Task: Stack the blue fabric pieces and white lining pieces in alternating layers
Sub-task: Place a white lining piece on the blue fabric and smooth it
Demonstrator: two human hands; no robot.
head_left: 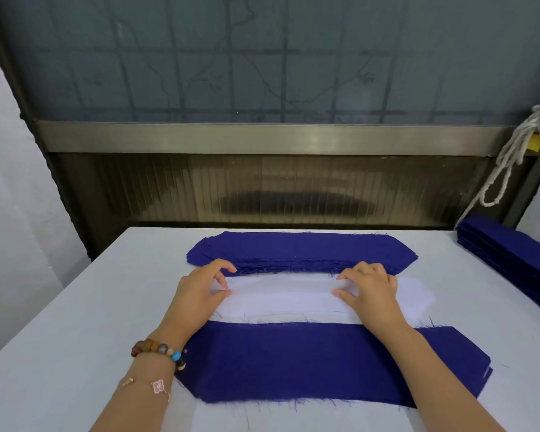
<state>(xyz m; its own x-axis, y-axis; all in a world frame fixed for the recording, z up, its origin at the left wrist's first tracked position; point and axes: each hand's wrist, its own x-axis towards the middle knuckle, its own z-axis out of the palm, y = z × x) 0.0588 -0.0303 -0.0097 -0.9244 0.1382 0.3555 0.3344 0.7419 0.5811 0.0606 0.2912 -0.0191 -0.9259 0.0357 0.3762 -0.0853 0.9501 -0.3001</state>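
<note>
white lining pieces (281, 294) lie in a flat pile mid-table, between a frayed far blue stack (300, 247) and a near blue fabric piece (293, 363). the left hand (197, 291), beaded bracelet (156, 349) at the wrist, has its grip pinched on the pile's left end; the right hand (371, 291) pinches the right end likewise. further right, another blue pile (512, 254) sits at the edge of the pale table (60, 338), below a knotted white rope (508, 157) and a frosted window (262, 57)
</note>
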